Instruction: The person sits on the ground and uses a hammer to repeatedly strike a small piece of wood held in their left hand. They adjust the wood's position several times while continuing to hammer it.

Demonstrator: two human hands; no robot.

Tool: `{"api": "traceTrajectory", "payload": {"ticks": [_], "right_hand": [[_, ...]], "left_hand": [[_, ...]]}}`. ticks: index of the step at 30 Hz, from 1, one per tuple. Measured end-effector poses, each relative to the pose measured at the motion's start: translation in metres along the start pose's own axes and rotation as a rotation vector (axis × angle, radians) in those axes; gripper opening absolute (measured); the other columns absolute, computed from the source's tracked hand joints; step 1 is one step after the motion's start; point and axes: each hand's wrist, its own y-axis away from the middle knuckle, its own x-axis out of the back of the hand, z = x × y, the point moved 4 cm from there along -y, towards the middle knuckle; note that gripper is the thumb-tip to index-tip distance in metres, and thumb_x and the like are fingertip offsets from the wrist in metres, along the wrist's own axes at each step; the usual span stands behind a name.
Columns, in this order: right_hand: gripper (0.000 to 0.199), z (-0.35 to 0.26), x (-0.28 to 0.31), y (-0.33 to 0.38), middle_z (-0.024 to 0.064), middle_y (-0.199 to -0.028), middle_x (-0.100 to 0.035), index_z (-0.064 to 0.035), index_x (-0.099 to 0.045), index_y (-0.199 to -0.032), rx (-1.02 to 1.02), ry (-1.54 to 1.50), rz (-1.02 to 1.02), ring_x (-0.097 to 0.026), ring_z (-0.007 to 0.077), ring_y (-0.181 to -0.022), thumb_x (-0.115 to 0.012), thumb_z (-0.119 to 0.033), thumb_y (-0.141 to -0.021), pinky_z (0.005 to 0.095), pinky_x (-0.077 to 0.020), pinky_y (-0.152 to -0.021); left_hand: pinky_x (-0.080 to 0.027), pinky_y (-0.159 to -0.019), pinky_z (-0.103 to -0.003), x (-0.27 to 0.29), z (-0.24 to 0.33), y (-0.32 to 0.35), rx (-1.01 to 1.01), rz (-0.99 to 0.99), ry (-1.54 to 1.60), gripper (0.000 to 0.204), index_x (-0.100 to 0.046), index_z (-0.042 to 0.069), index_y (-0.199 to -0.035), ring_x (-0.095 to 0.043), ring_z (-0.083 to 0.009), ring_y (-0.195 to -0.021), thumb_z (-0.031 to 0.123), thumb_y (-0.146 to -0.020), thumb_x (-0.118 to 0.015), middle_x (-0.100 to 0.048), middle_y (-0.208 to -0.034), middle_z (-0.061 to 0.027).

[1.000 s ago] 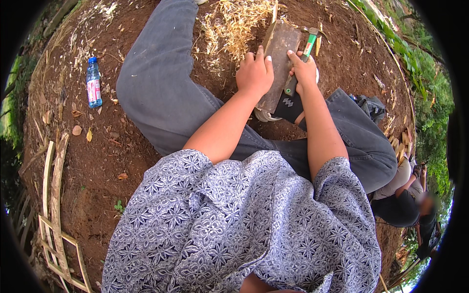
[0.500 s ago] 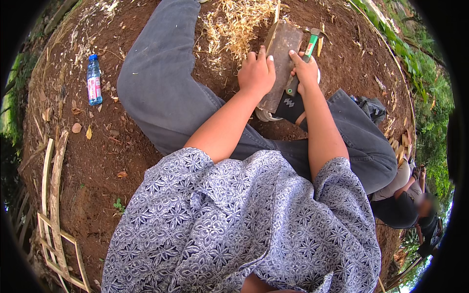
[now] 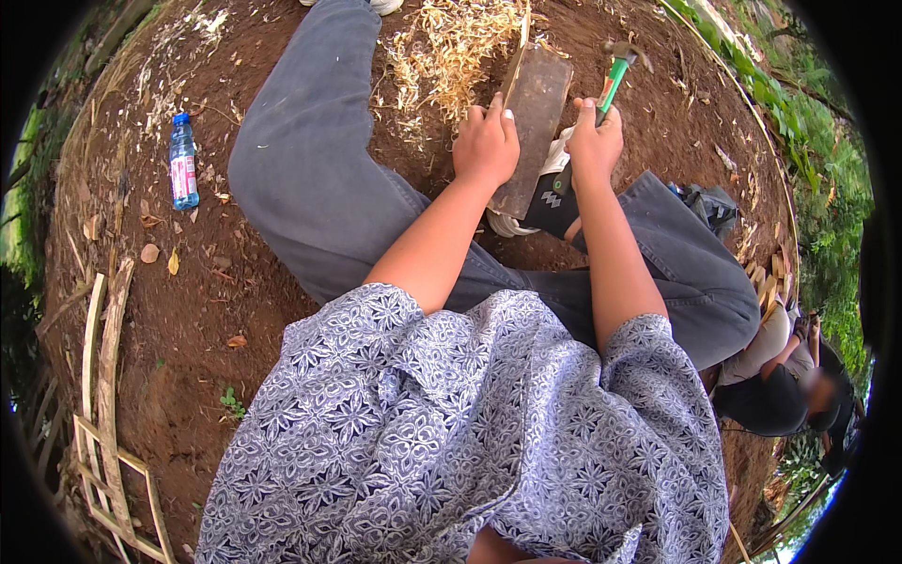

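My left hand rests on the left edge of a flat brown wooden board, holding a thin bamboo strip against it. The board leans on my foot in a dark sock. My right hand is shut on a hammer with a green handle; its metal head is raised just right of the board's top. My legs in grey trousers are spread on the red-brown soil.
Pale wood shavings lie beyond the board. A plastic water bottle lies on the soil at left. A bamboo frame sits at lower left. Another person crouches at lower right, near cut bamboo pieces.
My right hand has lifted the hammer slightly, its head now higher beside the board's top. The left hand stays on the board.
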Motion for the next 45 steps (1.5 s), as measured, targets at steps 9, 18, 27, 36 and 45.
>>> {"api": "traceTrajectory", "payload": {"ticks": [9, 18, 27, 36, 45], "right_hand": [[0.032, -0.040, -0.002, 0.061, 0.0127, -0.090, -0.069, -0.0069, -0.061, -0.134, 0.245, 0.173, -0.297, -0.066, 0.0193, -0.080, -0.058, -0.020, -0.105, 0.0344, -0.0515, -0.075], [0.038, -0.090, 0.025, 0.082, -0.0024, -0.077, -0.055, 0.0001, -0.062, -0.134, 0.283, -0.407, -0.328, -0.051, 0.0055, -0.069, -0.050, -0.028, -0.111, 0.0242, -0.0418, -0.064], [0.031, -0.018, -0.008, 0.043, 0.0032, -0.082, -0.065, -0.0042, -0.069, -0.112, 0.198, -0.063, -0.119, -0.059, 0.0105, -0.073, -0.066, -0.034, -0.103, 0.0286, -0.0470, -0.068], [0.051, 0.015, -0.017, 0.010, 0.0124, -0.103, -0.069, -0.0007, -0.049, -0.124, -0.294, -0.272, -0.269, -0.060, 0.0128, -0.067, -0.082, -0.013, -0.087, 0.0279, -0.0478, -0.050], [0.044, 0.018, -0.018, 0.005, 0.0094, -0.097, -0.064, -0.0013, -0.051, -0.120, -0.300, -0.231, -0.307, -0.058, 0.0120, -0.064, -0.078, -0.010, -0.087, 0.0278, -0.0486, -0.050]], "left_hand": [[-0.047, -0.105, -0.053, 0.001, 0.002, 0.001, 0.033, -0.035, 0.059, 0.051, -0.051, 0.016, -0.152, -0.058, -0.0404, -0.122, 0.037, -0.109, -0.036, -0.059, -0.130, -0.0185], [-0.048, -0.103, -0.054, 0.003, -0.007, 0.001, 0.042, 0.002, 0.023, 0.050, -0.052, 0.018, -0.152, -0.059, -0.0410, -0.119, 0.036, -0.108, -0.037, -0.060, -0.128, -0.0178], [-0.053, -0.095, -0.052, 0.004, 0.001, 0.002, -0.005, -0.005, -0.045, 0.051, -0.049, 0.018, -0.155, -0.063, -0.0399, -0.111, 0.037, -0.108, -0.041, -0.060, -0.124, -0.0180], [-0.052, -0.098, -0.052, 0.004, 0.001, 0.000, 0.006, -0.026, -0.081, 0.053, -0.046, 0.019, -0.157, -0.062, -0.0391, -0.115, 0.040, -0.109, -0.036, -0.059, -0.126, -0.0174], [-0.051, -0.100, -0.051, 0.005, 0.002, -0.002, 0.009, -0.048, -0.091, 0.054, -0.049, 0.017, -0.154, -0.061, -0.0383, -0.119, 0.042, -0.108, -0.036, -0.059, -0.129, -0.0171]]}}
